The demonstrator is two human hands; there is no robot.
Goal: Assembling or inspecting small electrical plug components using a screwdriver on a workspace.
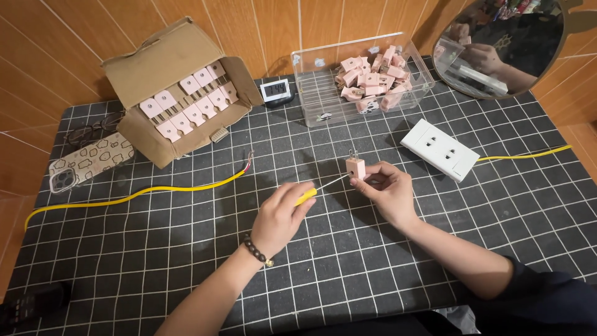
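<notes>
My left hand [280, 214] grips a screwdriver [318, 190] with a yellow handle; its thin shaft points right and its tip meets the side of a small pink plug [356, 167]. My right hand [387, 190] holds that plug upright between thumb and fingers, metal prongs up, just above the black gridded mat [348, 261]. A beaded bracelet [255, 250] sits on my left wrist.
A cardboard box [180, 93] with rows of pink plugs stands at back left; a clear plastic bin [364, 78] of loose pink plugs at back centre. A white wall socket [439, 149], yellow cable [124, 198], small digital clock [275, 91], phone [90, 160], glasses and a round mirror [500, 43] lie around.
</notes>
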